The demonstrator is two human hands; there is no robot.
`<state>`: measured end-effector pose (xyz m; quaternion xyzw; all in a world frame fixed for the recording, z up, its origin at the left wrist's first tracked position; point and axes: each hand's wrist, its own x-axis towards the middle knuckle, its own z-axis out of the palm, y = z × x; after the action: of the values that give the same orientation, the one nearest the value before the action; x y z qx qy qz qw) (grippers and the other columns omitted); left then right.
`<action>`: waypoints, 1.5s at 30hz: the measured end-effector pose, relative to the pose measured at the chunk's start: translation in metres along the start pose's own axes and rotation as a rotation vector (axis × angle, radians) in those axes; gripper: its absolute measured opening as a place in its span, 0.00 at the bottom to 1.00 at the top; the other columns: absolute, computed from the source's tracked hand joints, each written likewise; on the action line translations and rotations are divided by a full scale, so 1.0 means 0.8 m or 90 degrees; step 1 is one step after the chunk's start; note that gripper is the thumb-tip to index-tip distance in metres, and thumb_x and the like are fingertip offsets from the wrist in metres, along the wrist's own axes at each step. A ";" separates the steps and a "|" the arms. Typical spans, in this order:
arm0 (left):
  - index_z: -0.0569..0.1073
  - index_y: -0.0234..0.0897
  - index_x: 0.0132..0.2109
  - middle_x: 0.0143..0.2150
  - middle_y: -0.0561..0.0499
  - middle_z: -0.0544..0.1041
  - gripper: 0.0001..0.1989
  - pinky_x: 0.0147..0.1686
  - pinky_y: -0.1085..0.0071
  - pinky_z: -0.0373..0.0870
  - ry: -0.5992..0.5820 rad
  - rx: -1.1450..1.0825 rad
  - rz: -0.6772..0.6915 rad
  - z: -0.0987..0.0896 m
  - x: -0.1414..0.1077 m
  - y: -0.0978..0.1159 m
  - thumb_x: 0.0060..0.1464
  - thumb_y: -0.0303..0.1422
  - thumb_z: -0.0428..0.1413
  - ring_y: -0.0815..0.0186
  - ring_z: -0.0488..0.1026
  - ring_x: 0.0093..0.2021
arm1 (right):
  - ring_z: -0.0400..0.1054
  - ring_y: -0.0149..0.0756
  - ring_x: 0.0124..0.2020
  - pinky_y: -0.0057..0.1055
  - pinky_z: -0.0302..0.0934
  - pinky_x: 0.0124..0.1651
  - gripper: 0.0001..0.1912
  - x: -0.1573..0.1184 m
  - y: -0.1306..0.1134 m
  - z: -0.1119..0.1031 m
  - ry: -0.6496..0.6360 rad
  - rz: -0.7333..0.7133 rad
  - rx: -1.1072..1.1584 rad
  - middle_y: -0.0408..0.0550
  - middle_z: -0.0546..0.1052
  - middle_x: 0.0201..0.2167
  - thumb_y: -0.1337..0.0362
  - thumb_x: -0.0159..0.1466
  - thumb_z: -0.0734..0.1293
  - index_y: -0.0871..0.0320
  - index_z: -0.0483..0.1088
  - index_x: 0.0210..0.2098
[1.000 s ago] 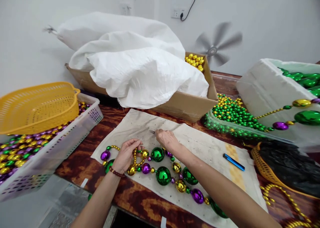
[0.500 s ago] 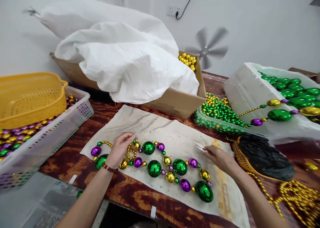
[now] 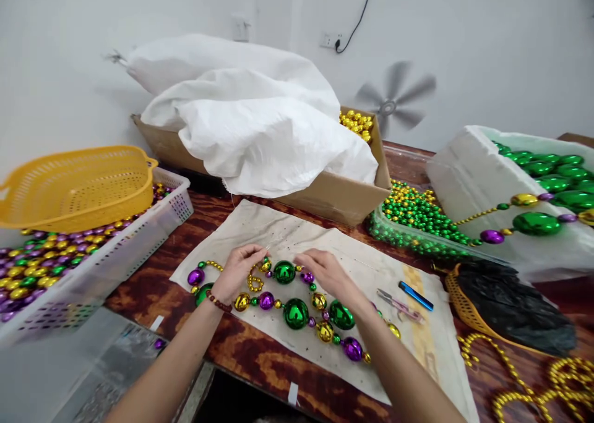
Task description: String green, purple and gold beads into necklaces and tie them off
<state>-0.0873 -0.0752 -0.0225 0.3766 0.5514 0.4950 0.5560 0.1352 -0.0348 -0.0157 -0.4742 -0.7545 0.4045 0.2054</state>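
We pinched a thin thread in our left hand near the beads on the cloth; whether our curled right hand gripped anything, we couldn't tell.

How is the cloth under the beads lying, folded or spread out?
Spread out: the cloth lies broadly over the table, lightly creased, with the bead strand across it.

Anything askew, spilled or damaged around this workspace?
Nothing looks plainly damaged. Mildly odd: the yellow perforated plastic basket seems slanted atop purple, gold and green beads in the white plastic crate, and the cream cloth looks soiled, flecked with dark spots.
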 end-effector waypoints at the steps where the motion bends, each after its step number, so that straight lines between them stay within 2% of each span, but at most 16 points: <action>1: 0.78 0.33 0.28 0.24 0.52 0.72 0.15 0.24 0.75 0.53 -0.008 0.012 0.005 0.000 0.000 0.001 0.43 0.43 0.66 0.72 0.60 0.23 | 0.69 0.34 0.30 0.28 0.62 0.34 0.22 0.021 -0.012 0.022 -0.011 0.006 0.100 0.48 0.78 0.31 0.52 0.69 0.58 0.61 0.75 0.31; 4: 0.76 0.33 0.26 0.21 0.54 0.68 0.15 0.23 0.76 0.52 -0.030 0.029 0.028 -0.003 0.002 0.003 0.44 0.43 0.65 0.73 0.58 0.23 | 0.63 0.29 0.24 0.25 0.58 0.29 0.18 0.064 -0.031 0.069 -0.014 -0.013 0.290 0.43 0.73 0.23 0.52 0.62 0.65 0.61 0.74 0.28; 7: 0.77 0.32 0.27 0.20 0.54 0.67 0.16 0.22 0.76 0.52 -0.037 0.016 0.015 -0.009 0.005 0.000 0.42 0.43 0.65 0.74 0.58 0.22 | 0.61 0.29 0.23 0.25 0.57 0.28 0.15 0.080 -0.034 0.085 0.031 -0.013 0.349 0.41 0.69 0.20 0.53 0.58 0.68 0.60 0.72 0.25; 10: 0.79 0.33 0.31 0.23 0.52 0.72 0.16 0.21 0.76 0.56 -0.022 -0.025 -0.009 -0.013 0.008 -0.006 0.40 0.42 0.66 0.72 0.63 0.22 | 0.62 0.29 0.23 0.25 0.58 0.30 0.14 0.082 -0.035 0.085 0.086 -0.015 0.270 0.41 0.71 0.22 0.56 0.59 0.66 0.59 0.72 0.25; 13: 0.78 0.33 0.29 0.24 0.51 0.74 0.14 0.20 0.76 0.60 0.005 -0.012 0.001 -0.019 0.011 -0.013 0.40 0.40 0.67 0.70 0.66 0.23 | 0.64 0.30 0.26 0.25 0.58 0.33 0.12 0.083 -0.034 0.081 0.131 -0.022 0.135 0.42 0.71 0.25 0.58 0.61 0.66 0.58 0.72 0.25; 16: 0.78 0.33 0.27 0.22 0.51 0.73 0.12 0.17 0.77 0.58 0.077 0.000 0.016 -0.028 0.015 -0.014 0.40 0.39 0.66 0.71 0.66 0.21 | 0.65 0.31 0.28 0.25 0.58 0.35 0.12 0.082 -0.030 0.073 0.124 -0.016 0.042 0.42 0.72 0.27 0.59 0.64 0.65 0.57 0.73 0.27; 19: 0.78 0.33 0.29 0.23 0.51 0.75 0.14 0.16 0.78 0.56 0.119 -0.075 -0.022 -0.036 0.019 -0.010 0.38 0.39 0.68 0.71 0.68 0.20 | 0.66 0.31 0.28 0.25 0.58 0.33 0.12 0.079 -0.030 0.063 0.083 -0.027 0.026 0.42 0.74 0.28 0.59 0.65 0.64 0.57 0.75 0.29; 23: 0.79 0.31 0.30 0.22 0.51 0.74 0.16 0.15 0.79 0.50 0.047 -0.118 -0.066 -0.035 0.021 -0.002 0.37 0.39 0.68 0.74 0.65 0.19 | 0.68 0.31 0.31 0.25 0.59 0.34 0.12 0.085 -0.041 0.059 0.009 -0.153 0.063 0.43 0.73 0.29 0.59 0.65 0.66 0.57 0.77 0.31; 25: 0.79 0.31 0.30 0.22 0.51 0.73 0.15 0.15 0.79 0.48 -0.001 -0.113 -0.067 -0.032 0.019 0.002 0.38 0.39 0.68 0.74 0.64 0.19 | 0.68 0.31 0.32 0.25 0.59 0.36 0.09 0.095 -0.048 0.062 0.002 -0.191 0.080 0.42 0.72 0.29 0.61 0.65 0.67 0.57 0.79 0.33; 28: 0.78 0.31 0.27 0.22 0.51 0.72 0.13 0.16 0.78 0.47 -0.071 -0.120 -0.075 -0.031 0.015 0.009 0.40 0.38 0.67 0.75 0.63 0.19 | 0.68 0.30 0.30 0.25 0.60 0.35 0.07 0.110 -0.052 0.071 0.025 -0.196 0.101 0.42 0.72 0.28 0.63 0.63 0.68 0.56 0.79 0.32; 31: 0.77 0.31 0.25 0.22 0.50 0.73 0.14 0.17 0.78 0.47 -0.115 -0.121 -0.094 -0.035 0.013 0.012 0.40 0.38 0.68 0.75 0.62 0.20 | 0.67 0.28 0.26 0.24 0.59 0.30 0.08 0.119 -0.054 0.078 0.026 -0.163 0.127 0.41 0.74 0.28 0.63 0.63 0.68 0.57 0.78 0.30; 35: 0.77 0.32 0.27 0.22 0.51 0.72 0.15 0.17 0.79 0.45 -0.098 -0.077 -0.105 -0.041 0.017 0.008 0.39 0.40 0.68 0.75 0.63 0.20 | 0.65 0.26 0.19 0.23 0.58 0.27 0.12 0.117 -0.060 0.075 -0.011 -0.102 0.111 0.39 0.74 0.24 0.60 0.67 0.64 0.58 0.75 0.30; 37: 0.77 0.32 0.28 0.22 0.52 0.72 0.15 0.17 0.79 0.45 -0.065 -0.068 -0.093 -0.045 0.018 0.007 0.39 0.40 0.68 0.75 0.63 0.19 | 0.68 0.27 0.21 0.23 0.59 0.29 0.13 0.111 -0.063 0.069 -0.053 -0.115 0.058 0.39 0.75 0.24 0.60 0.68 0.62 0.59 0.75 0.32; 40: 0.76 0.33 0.26 0.23 0.52 0.72 0.15 0.18 0.78 0.47 -0.051 -0.059 -0.077 -0.051 0.020 0.006 0.39 0.40 0.68 0.74 0.64 0.20 | 0.71 0.30 0.29 0.24 0.58 0.33 0.09 0.097 -0.065 0.060 -0.114 -0.134 -0.055 0.41 0.77 0.26 0.65 0.67 0.64 0.58 0.77 0.35; 43: 0.77 0.33 0.26 0.25 0.49 0.75 0.15 0.19 0.77 0.50 -0.047 -0.046 -0.081 -0.057 0.022 0.005 0.39 0.41 0.68 0.73 0.66 0.22 | 0.72 0.33 0.34 0.25 0.57 0.36 0.10 0.076 -0.070 0.058 -0.065 -0.112 -0.173 0.43 0.80 0.31 0.67 0.67 0.63 0.56 0.78 0.37; 45: 0.79 0.33 0.28 0.27 0.48 0.77 0.14 0.21 0.77 0.53 -0.044 -0.056 -0.080 -0.060 0.024 0.003 0.39 0.39 0.69 0.72 0.67 0.23 | 0.73 0.34 0.38 0.26 0.58 0.39 0.11 0.061 -0.073 0.059 -0.037 -0.129 -0.225 0.43 0.80 0.36 0.67 0.68 0.63 0.54 0.78 0.38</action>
<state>-0.1371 -0.0625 -0.0299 0.3332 0.5320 0.4693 0.6210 0.0478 -0.0242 -0.0001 -0.4124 -0.8634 0.2565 0.1365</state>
